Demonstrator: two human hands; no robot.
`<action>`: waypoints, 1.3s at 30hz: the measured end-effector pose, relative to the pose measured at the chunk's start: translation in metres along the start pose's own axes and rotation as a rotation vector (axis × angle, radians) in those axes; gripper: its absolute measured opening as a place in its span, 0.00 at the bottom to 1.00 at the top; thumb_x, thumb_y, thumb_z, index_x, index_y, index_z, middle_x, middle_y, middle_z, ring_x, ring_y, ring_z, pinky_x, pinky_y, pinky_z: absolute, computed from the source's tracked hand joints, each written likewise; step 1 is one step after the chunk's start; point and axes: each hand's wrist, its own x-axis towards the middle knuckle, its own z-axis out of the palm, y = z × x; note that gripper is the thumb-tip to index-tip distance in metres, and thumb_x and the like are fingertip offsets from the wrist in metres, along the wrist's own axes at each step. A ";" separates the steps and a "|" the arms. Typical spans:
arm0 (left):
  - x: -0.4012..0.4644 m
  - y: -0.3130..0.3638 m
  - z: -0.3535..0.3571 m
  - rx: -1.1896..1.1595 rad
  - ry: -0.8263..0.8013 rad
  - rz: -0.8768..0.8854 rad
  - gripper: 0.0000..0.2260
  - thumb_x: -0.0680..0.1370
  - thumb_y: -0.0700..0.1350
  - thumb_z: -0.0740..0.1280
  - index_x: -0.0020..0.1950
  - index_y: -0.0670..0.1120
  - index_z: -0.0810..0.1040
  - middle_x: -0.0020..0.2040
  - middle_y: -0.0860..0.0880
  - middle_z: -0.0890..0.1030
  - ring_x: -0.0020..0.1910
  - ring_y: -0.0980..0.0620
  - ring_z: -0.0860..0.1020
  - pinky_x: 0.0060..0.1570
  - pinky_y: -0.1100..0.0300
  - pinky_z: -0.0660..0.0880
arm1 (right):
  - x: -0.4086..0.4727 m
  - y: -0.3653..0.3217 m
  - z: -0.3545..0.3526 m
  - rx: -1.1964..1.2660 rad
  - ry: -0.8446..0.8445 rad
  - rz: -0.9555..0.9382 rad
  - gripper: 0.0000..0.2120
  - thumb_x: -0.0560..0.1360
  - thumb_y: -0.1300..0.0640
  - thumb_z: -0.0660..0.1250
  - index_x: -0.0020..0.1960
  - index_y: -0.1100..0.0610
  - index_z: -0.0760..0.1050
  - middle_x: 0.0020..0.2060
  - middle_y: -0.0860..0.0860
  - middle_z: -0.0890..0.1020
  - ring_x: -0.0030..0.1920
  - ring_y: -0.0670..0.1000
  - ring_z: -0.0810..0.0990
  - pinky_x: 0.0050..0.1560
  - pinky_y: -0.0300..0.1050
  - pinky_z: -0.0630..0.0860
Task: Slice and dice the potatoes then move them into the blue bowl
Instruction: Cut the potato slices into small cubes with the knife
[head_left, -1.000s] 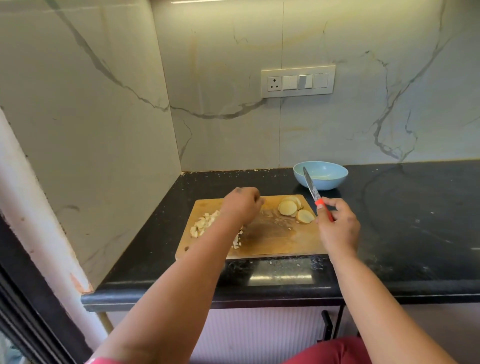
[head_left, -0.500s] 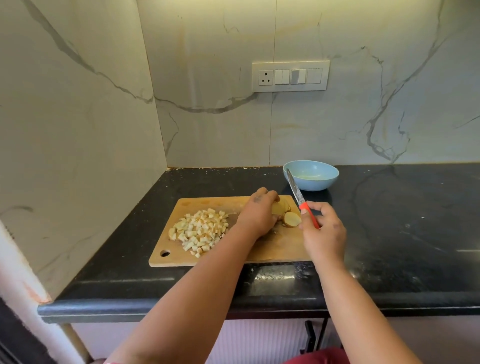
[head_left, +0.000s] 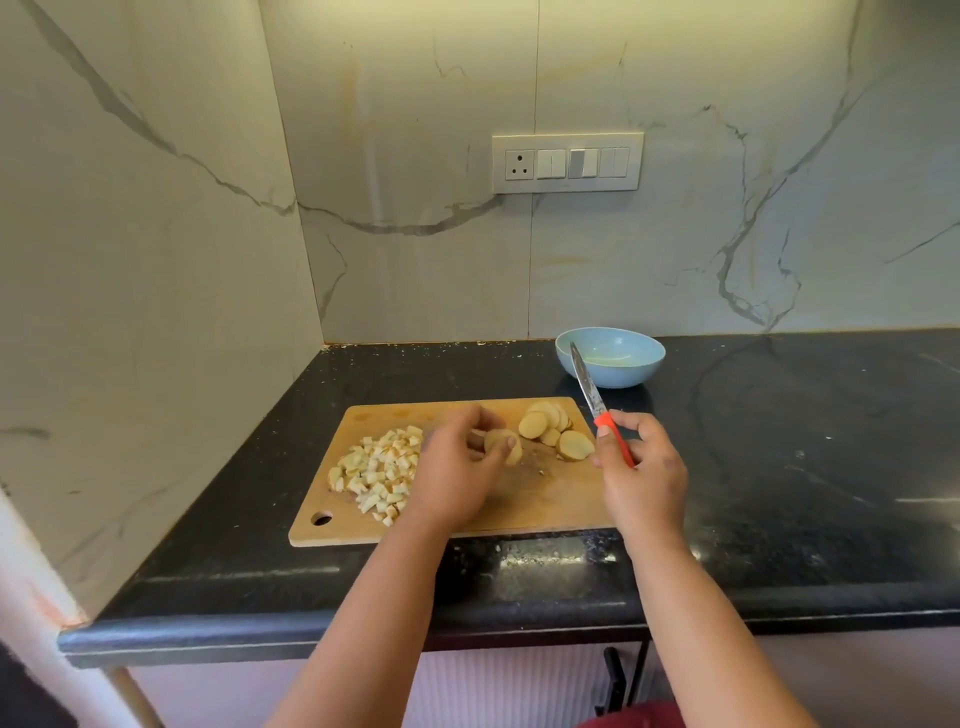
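1. Black stone counter (head_left: 779, 467) carried a wooden cutting board (head_left: 519, 512); the empty blue bowl (head_left: 613, 358) waited just beyond.
2. Left hand (head_left: 457, 478) pinched round potato slices (head_left: 501, 441), likely to stack them for dicing, beside more slices (head_left: 556, 428).
3. Right hand (head_left: 641, 478) gripped the red-handled knife (head_left: 597, 402), blade lifted clear.
4. Diced potato (head_left: 376, 470) lay heaped left, out of the way.

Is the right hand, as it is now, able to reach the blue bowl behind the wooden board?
Probably yes. The right hand grips the red-handled knife, whose tip already overlaps the round blue bowl in view. Only bare black counter lies between them.
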 end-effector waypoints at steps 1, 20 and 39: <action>-0.009 0.000 -0.002 -0.002 -0.024 0.016 0.04 0.77 0.47 0.71 0.50 0.53 0.78 0.50 0.57 0.78 0.46 0.60 0.77 0.43 0.68 0.76 | -0.001 -0.001 0.000 0.004 0.000 0.005 0.05 0.79 0.51 0.65 0.54 0.46 0.75 0.36 0.46 0.83 0.39 0.38 0.78 0.34 0.29 0.67; -0.032 -0.008 -0.009 0.513 -0.133 -0.050 0.18 0.76 0.56 0.62 0.64 0.54 0.78 0.59 0.51 0.81 0.68 0.43 0.66 0.68 0.49 0.61 | -0.092 -0.029 -0.022 -0.401 -0.294 -0.120 0.12 0.78 0.61 0.63 0.60 0.52 0.75 0.41 0.47 0.80 0.38 0.46 0.76 0.32 0.30 0.67; -0.032 -0.005 -0.008 0.533 -0.176 -0.034 0.20 0.77 0.60 0.61 0.65 0.53 0.77 0.63 0.54 0.77 0.64 0.46 0.65 0.60 0.50 0.61 | -0.094 -0.037 -0.015 -0.414 -0.185 -0.124 0.10 0.78 0.61 0.64 0.58 0.54 0.76 0.38 0.51 0.77 0.35 0.50 0.75 0.30 0.39 0.68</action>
